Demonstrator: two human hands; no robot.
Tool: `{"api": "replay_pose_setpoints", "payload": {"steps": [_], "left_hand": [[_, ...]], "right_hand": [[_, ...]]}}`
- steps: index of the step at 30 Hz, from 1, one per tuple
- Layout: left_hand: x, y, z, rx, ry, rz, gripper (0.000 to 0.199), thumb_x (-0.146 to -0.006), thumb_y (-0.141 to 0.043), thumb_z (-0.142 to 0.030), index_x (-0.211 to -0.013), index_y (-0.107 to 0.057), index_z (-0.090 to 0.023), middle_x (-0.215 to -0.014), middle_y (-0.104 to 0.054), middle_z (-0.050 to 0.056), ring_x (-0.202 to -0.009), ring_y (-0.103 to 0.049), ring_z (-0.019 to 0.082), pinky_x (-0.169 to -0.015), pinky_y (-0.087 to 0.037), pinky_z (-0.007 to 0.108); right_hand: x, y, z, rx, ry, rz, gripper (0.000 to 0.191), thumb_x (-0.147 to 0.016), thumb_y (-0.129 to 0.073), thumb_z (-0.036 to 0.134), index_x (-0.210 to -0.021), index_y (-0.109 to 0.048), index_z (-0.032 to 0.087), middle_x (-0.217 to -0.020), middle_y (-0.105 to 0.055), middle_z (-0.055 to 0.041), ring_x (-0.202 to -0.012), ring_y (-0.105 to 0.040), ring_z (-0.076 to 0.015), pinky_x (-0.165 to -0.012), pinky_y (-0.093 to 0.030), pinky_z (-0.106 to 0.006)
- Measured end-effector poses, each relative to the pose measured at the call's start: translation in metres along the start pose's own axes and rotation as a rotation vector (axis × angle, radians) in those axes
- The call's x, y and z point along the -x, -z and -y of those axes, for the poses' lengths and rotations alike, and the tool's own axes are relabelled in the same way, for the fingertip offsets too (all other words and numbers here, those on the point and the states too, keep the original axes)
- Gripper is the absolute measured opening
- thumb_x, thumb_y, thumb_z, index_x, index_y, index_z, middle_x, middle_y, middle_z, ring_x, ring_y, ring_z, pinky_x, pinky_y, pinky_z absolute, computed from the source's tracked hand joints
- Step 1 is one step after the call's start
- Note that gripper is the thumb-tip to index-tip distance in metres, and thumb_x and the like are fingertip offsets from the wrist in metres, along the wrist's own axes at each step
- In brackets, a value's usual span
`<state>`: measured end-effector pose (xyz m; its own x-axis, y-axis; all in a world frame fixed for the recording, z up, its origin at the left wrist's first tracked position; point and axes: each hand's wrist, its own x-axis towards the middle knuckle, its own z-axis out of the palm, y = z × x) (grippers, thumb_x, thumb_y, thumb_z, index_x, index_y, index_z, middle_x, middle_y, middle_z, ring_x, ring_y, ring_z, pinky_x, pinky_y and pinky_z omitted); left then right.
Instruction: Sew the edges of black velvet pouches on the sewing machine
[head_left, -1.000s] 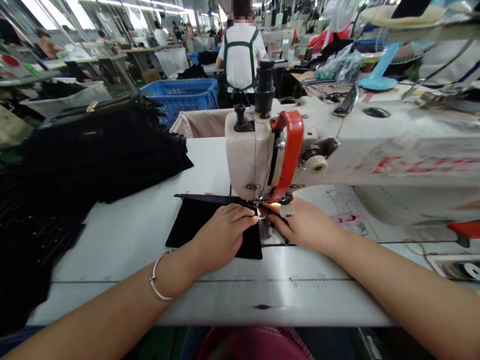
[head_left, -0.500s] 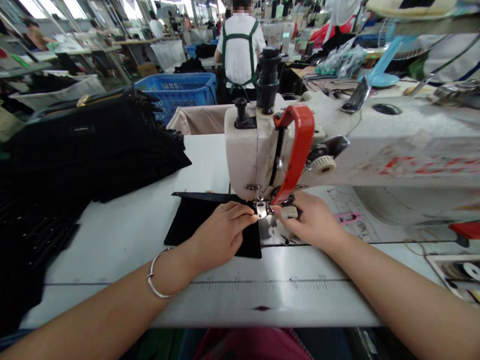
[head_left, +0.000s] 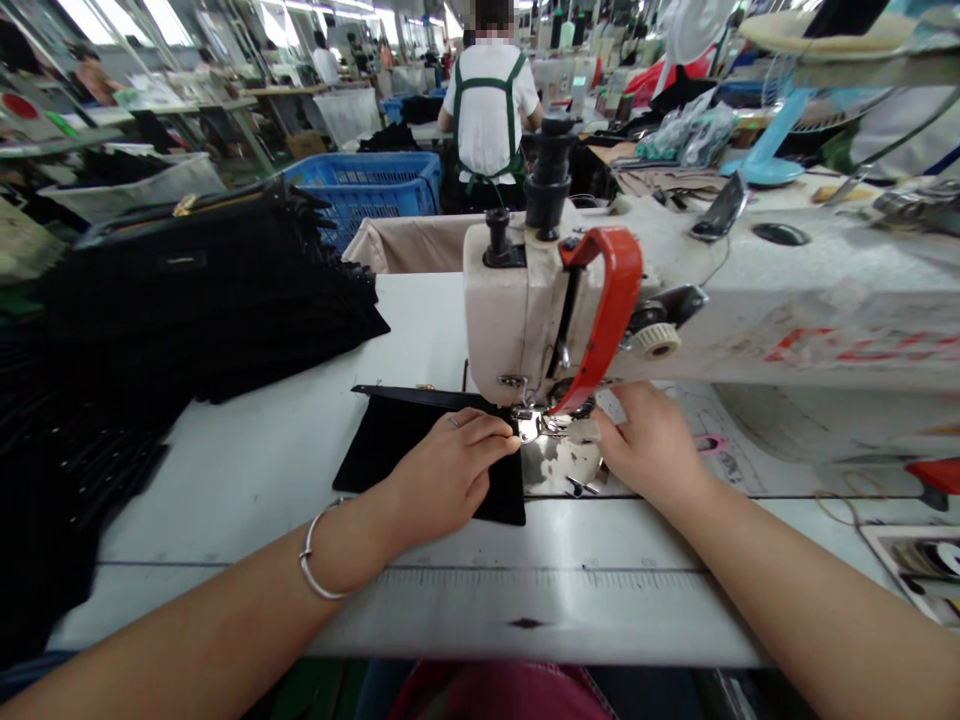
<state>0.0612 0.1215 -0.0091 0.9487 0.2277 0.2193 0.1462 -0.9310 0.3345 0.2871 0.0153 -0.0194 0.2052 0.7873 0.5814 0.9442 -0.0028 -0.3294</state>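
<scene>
A black fabric piece lies on the machine bed, its right edge at the metal presser foot. My left hand rests flat on this piece, fingers stretched towards the foot and fingertips beside it. Just right of the foot is my right hand, thumb and fingers curled. Its fingertips are partly hidden by the sewing machine, and whatever they hold cannot be made out. Between the hands a worn needle plate shows, with small dark metal bits on it.
Stacked black fabric pieces cover the table's left side. A red lever guard curves down the machine head. Behind stand a blue crate and a beige cloth-lined bin. A person in a white top sits further back.
My right hand has drawn away from the presser foot to the right, uncovering more of the needle plate. My left hand stays on the fabric. The view has shifted slightly.
</scene>
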Motion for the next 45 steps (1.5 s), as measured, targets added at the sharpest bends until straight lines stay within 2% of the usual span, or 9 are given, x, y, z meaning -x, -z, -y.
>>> {"api": "replay_pose_setpoints", "payload": {"steps": [5, 8, 12, 14, 17, 20, 24, 28, 45], "left_hand": [[0.0, 0.0, -0.001, -0.022, -0.001, -0.007, 0.043, -0.082, -0.049, -0.003, -0.122, -0.059, -0.016, -0.125, -0.06, 0.007, -0.116, -0.051, 0.023, -0.103, -0.043, 0.042], [-0.002, 0.0, -0.001, -0.03, -0.011, -0.009, 0.044, -0.082, -0.049, -0.003, -0.123, -0.058, -0.016, -0.126, -0.06, 0.007, -0.116, -0.051, 0.023, -0.102, -0.044, 0.042], [-0.001, 0.004, 0.0, -0.036, 0.005, 0.022, 0.04, -0.087, -0.049, -0.008, -0.125, -0.057, -0.017, -0.127, -0.06, 0.007, -0.119, -0.052, 0.023, -0.105, -0.043, 0.044], [0.003, 0.008, -0.002, -0.044, 0.003, 0.054, 0.038, -0.092, -0.055, -0.026, -0.129, -0.056, -0.017, -0.132, -0.057, 0.01, -0.124, -0.05, 0.026, -0.107, -0.042, 0.047], [0.013, 0.013, -0.009, -0.091, -0.056, 0.068, 0.058, -0.084, -0.066, -0.052, -0.128, -0.057, -0.015, -0.136, -0.055, 0.014, -0.127, -0.049, 0.03, -0.107, -0.044, 0.049], [0.021, 0.014, -0.016, -0.169, -0.168, 0.022, 0.037, -0.094, -0.057, -0.035, -0.122, -0.06, -0.011, -0.127, -0.063, 0.013, -0.122, -0.055, 0.026, -0.105, -0.048, 0.044], [0.023, 0.008, -0.022, -0.165, -0.115, -0.068, 0.03, -0.096, -0.044, -0.014, -0.122, -0.058, -0.009, -0.123, -0.066, 0.011, -0.119, -0.059, 0.02, -0.104, -0.05, 0.037], [0.019, 0.001, -0.026, -0.202, -0.092, -0.104, 0.034, -0.092, -0.048, -0.015, -0.125, -0.056, -0.01, -0.128, -0.063, 0.011, -0.121, -0.057, 0.021, -0.107, -0.049, 0.038], [-0.003, -0.001, -0.009, -0.247, -0.171, -0.101, 0.025, -0.093, -0.05, -0.011, -0.115, -0.061, -0.014, -0.117, -0.066, 0.009, -0.115, -0.06, 0.021, -0.1, -0.052, 0.039]], "right_hand": [[-0.004, 0.01, -0.002, -0.052, -0.047, 0.085, 0.027, -0.094, -0.047, 0.036, -0.093, -0.065, 0.016, -0.081, -0.068, -0.0101, -0.078, -0.064, -0.0248, -0.069, -0.048, -0.034], [-0.007, 0.031, -0.007, -0.212, 0.073, 0.339, 0.021, -0.091, -0.053, 0.03, -0.104, -0.064, 0.019, -0.097, -0.069, -0.0085, -0.09, -0.065, -0.0231, -0.08, -0.05, -0.035], [-0.006, 0.044, -0.013, -0.326, 0.269, 0.703, 0.041, -0.082, -0.065, 0.018, -0.122, -0.057, 0.023, -0.135, -0.053, -0.0084, -0.125, -0.05, -0.0241, -0.105, -0.041, -0.04], [-0.005, 0.035, -0.013, -0.302, 0.247, 0.677, 0.038, -0.082, -0.068, 0.019, -0.119, -0.058, 0.023, -0.131, -0.056, -0.0085, -0.121, -0.052, -0.0239, -0.103, -0.043, -0.04], [-0.003, 0.015, -0.007, -0.136, 0.157, 0.41, 0.026, -0.084, -0.071, 0.031, -0.104, -0.062, 0.017, -0.103, -0.065, -0.0099, -0.099, -0.059, -0.0266, -0.087, -0.049, -0.043], [0.002, 0.008, 0.007, -0.013, 0.239, 0.254, 0.018, -0.087, -0.067, 0.033, -0.09, -0.063, 0.015, -0.089, -0.065, -0.0099, -0.088, -0.058, -0.0282, -0.079, -0.048, -0.045], [0.014, 0.017, 0.028, -0.305, 0.501, 0.43, 0.014, -0.094, -0.052, 0.019, -0.101, -0.064, 0.017, -0.101, -0.066, -0.0072, -0.095, -0.059, -0.022, -0.085, -0.048, -0.039], [0.024, 0.019, 0.038, -0.399, 0.519, 0.563, 0.015, -0.092, -0.053, 0.017, -0.101, -0.065, 0.016, -0.104, -0.066, -0.0079, -0.104, -0.058, -0.0223, -0.093, -0.048, -0.039], [0.021, 0.014, 0.044, -0.367, 0.453, 0.526, 0.021, -0.091, -0.053, 0.015, -0.105, -0.068, 0.017, -0.092, -0.066, -0.0069, -0.096, -0.06, -0.0215, -0.086, -0.051, -0.038]]}}
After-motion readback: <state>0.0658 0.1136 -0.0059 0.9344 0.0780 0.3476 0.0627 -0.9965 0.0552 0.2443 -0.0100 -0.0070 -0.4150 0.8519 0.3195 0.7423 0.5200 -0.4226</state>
